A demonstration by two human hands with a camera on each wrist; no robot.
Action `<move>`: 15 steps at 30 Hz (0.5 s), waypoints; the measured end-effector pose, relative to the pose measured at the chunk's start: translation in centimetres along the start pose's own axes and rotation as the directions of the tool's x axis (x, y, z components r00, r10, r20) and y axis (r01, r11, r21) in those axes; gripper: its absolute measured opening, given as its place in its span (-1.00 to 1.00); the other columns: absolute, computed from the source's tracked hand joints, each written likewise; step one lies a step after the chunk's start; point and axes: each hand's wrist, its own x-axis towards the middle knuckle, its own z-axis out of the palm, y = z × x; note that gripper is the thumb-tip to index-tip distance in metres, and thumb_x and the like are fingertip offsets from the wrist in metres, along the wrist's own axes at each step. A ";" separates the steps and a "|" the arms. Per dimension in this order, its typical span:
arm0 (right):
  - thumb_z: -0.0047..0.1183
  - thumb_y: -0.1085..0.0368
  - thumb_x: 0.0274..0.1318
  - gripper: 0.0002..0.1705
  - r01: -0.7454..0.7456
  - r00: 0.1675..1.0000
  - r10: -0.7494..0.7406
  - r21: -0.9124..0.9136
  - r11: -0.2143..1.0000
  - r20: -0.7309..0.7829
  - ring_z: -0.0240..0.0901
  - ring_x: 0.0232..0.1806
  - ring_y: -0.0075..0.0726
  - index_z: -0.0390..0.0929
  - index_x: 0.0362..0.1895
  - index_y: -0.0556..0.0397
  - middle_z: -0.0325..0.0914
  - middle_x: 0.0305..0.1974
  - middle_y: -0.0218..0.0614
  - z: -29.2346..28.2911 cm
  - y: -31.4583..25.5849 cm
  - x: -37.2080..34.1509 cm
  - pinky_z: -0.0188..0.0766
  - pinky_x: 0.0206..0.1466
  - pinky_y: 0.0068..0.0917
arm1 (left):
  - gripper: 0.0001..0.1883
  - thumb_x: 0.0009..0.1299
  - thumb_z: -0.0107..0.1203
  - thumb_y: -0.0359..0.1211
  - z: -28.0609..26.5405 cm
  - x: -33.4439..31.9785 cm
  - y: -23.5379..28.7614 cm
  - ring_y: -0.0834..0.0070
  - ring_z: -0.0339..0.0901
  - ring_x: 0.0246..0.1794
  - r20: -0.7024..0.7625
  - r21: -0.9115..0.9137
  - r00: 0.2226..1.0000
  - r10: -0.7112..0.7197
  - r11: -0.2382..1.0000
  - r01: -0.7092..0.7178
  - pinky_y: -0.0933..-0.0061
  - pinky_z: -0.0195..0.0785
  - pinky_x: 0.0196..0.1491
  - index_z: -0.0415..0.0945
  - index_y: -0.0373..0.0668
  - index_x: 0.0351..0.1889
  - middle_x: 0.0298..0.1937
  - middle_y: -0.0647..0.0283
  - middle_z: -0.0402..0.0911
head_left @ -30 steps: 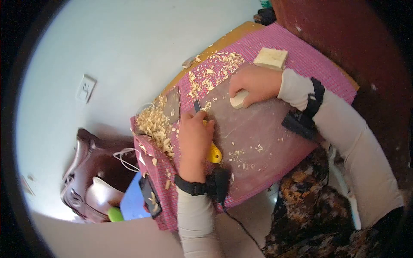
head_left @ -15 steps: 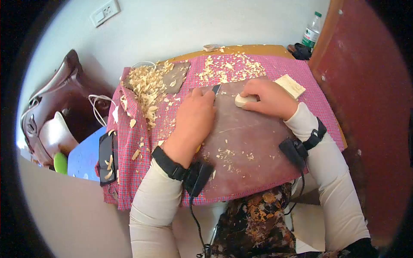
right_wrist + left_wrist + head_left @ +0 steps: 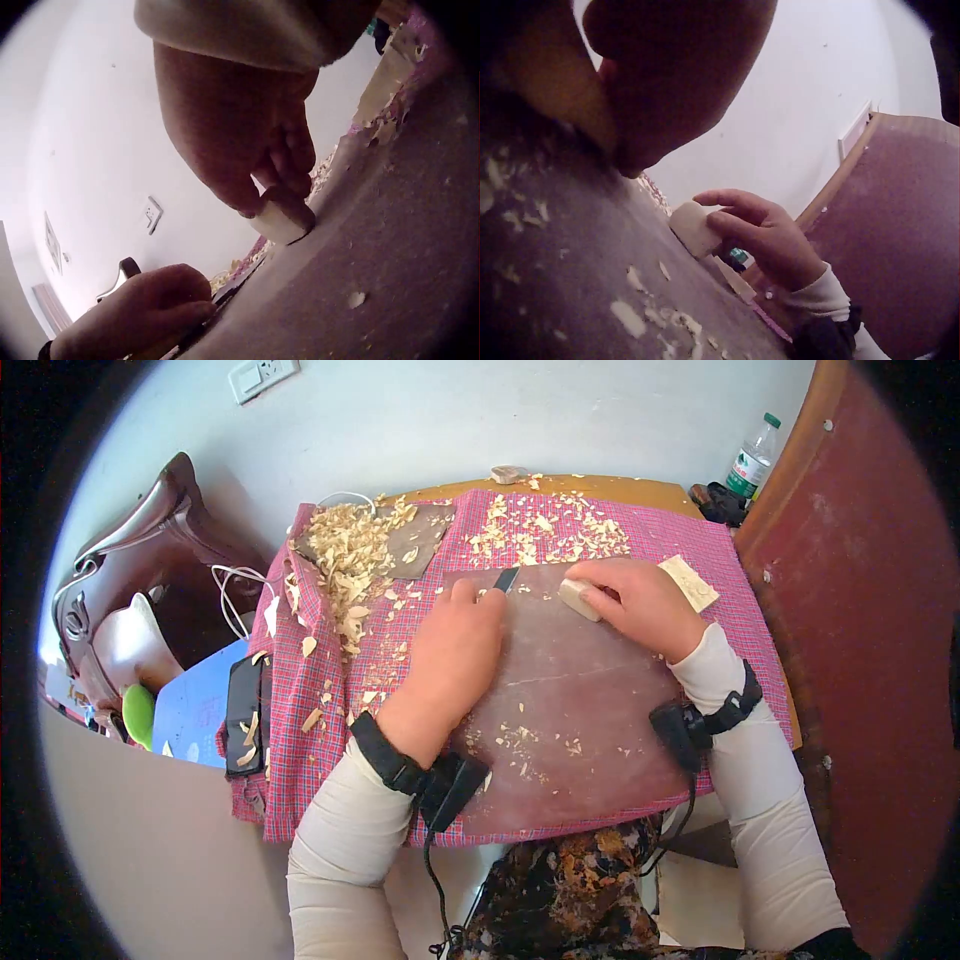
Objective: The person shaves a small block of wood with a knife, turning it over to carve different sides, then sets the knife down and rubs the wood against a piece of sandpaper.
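A small pale wood block (image 3: 579, 600) is pinched between the thumb and fingers of my right hand (image 3: 643, 605), low over the brown board (image 3: 580, 710). In the right wrist view the block (image 3: 281, 221) stands on edge against the board. My left hand (image 3: 452, 650) grips a knife, whose dark blade (image 3: 508, 579) pokes out past the fingers; its handle is hidden under the palm. The left wrist view shows the block (image 3: 694, 229) in the right fingertips, apart from the left hand.
Wood shavings (image 3: 345, 550) heap at the back left, beside a dark flat piece (image 3: 418, 540). A square wood piece (image 3: 690, 583) lies right of the right hand. A phone (image 3: 244, 710) is at the left edge, a bottle (image 3: 750, 460) at the back right.
The head view has turned and levelled. The yellow knife handle, visible earlier, is now covered by the left hand. The block in the right hand has tipped from lying flatter to a steeper angle.
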 end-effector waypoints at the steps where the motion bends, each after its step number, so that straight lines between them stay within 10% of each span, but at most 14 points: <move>1: 0.00 0.29 0.03 -0.70 0.025 0.999 -0.025 0.013 1.000 0.020 0.49 -0.31 -0.04 0.54 -0.11 0.04 0.56 -0.34 -0.13 -0.1 -0.1 0.0 0.41 -0.22 -0.27 | -0.81 0.22 0.10 -0.37 0.0 0.0 -0.1 -0.01 0.43 -0.12 0.000 0.003 1.000 -0.001 1.000 0.001 0.09 0.36 -0.11 0.42 -0.22 -0.24 -0.18 -0.02 0.44; 6: 0.08 0.35 -0.06 -0.63 0.035 0.988 -0.044 0.062 0.997 0.148 0.47 -0.36 -0.27 0.52 -0.07 0.05 0.54 -0.34 -0.23 -2.3 -1.2 -0.4 0.39 -0.28 -0.44 | -0.80 0.22 0.11 -0.37 0.2 0.0 -0.5 0.00 0.43 -0.13 -0.023 -0.011 0.998 0.053 0.999 -0.054 0.09 0.35 -0.11 0.41 -0.22 -0.24 -0.19 -0.02 0.44; 8: 0.10 0.35 -0.09 -0.60 -0.173 0.930 0.156 0.023 0.985 0.333 0.48 -0.32 -0.28 0.51 -0.06 0.06 0.54 -0.29 -0.22 -3.7 -2.2 -0.4 0.39 -0.26 -0.43 | -0.80 0.21 0.11 -0.37 0.4 0.0 -0.7 0.00 0.43 -0.13 -0.039 -0.018 0.997 0.064 0.998 -0.065 0.09 0.35 -0.11 0.41 -0.22 -0.24 -0.19 -0.02 0.44; 15: 0.01 0.36 -0.07 -0.64 0.112 0.987 -0.119 0.074 0.991 0.106 0.50 -0.16 0.03 0.52 -0.09 0.04 0.56 -0.20 -0.09 -0.5 -1.1 -0.1 0.42 -0.08 -0.24 | -0.80 0.20 0.12 -0.38 0.8 0.0 -0.8 0.01 0.42 -0.12 -0.085 -0.009 0.992 0.089 0.996 -0.090 0.10 0.34 -0.09 0.41 -0.23 -0.26 -0.21 -0.01 0.43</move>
